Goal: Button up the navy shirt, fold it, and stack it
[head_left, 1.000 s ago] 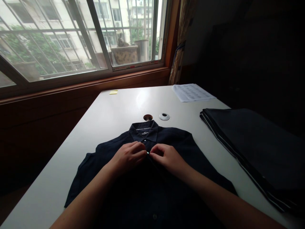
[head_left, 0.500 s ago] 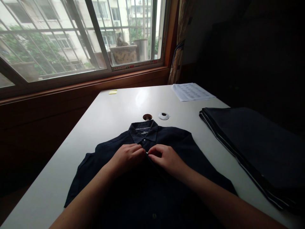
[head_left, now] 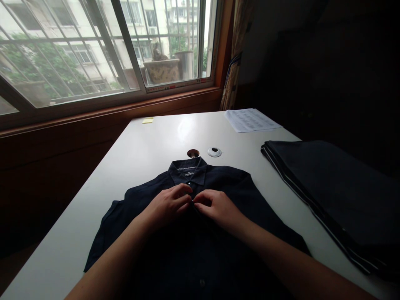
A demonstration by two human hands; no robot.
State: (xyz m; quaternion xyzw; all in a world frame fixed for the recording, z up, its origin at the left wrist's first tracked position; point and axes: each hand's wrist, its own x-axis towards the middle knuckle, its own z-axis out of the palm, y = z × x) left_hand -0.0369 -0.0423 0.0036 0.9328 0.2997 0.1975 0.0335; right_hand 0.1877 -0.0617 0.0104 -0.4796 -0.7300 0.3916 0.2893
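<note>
A dark navy collared shirt [head_left: 225, 177] lies face up on the white table [head_left: 103, 177], its collar [head_left: 197, 177] pointing away from me. One small button [head_left: 188, 183] shows just below the collar. My left hand [head_left: 168, 203] is at the front placket, its thumb side pinching the cloth edge while the index finger is lifted and curved. Facing it, my right hand [head_left: 217, 207] pinches the placket with thumb and fingertips. The fingertips of both hands nearly meet at a small shiny spot, probably a button.
Folded dark garments [head_left: 331, 187] are stacked on the right. Printed sheets [head_left: 251, 120] lie at the far right corner, a yellow sticky note [head_left: 148, 120] at the far left. Beyond the collar are a cable hole [head_left: 193, 153] and a white ring [head_left: 214, 152]. A barred window [head_left: 103, 50] stands behind.
My left index finger has lifted away from the placket toward the collar. My right hand has barely moved, and the shirt lies as before.
</note>
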